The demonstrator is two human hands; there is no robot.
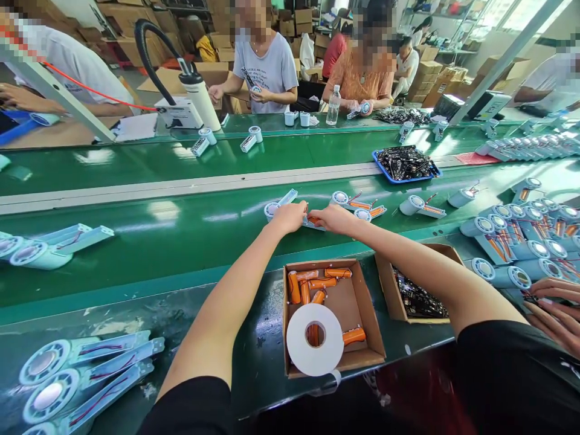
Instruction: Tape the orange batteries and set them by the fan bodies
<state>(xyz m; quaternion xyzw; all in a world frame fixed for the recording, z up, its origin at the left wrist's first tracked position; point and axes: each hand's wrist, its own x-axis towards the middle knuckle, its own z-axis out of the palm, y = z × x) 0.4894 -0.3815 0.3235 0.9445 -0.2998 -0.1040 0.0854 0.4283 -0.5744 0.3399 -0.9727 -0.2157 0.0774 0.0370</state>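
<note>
Both arms reach out over the green belt. My left hand (290, 217) is closed at a light blue fan unit (272, 209) whose round head and handle show beside and behind it. My right hand (332, 218) is pinched just to the right, over an orange battery (312, 221) in an open handle. The fingertips of the two hands nearly meet, and what lies between them is small and partly hidden. Right of my hands, more fan units (362, 214) with orange batteries and red wires lie on the belt.
Nearer me, a cardboard box (369, 320) holds orange batteries and a white tape roll (295, 341). Another box (390, 290) holds black circuit boards. Fan units (49, 386) lie left, others (498, 223) right. Another person's hands (555, 311) show at right. A blue tray (408, 180) stands beyond.
</note>
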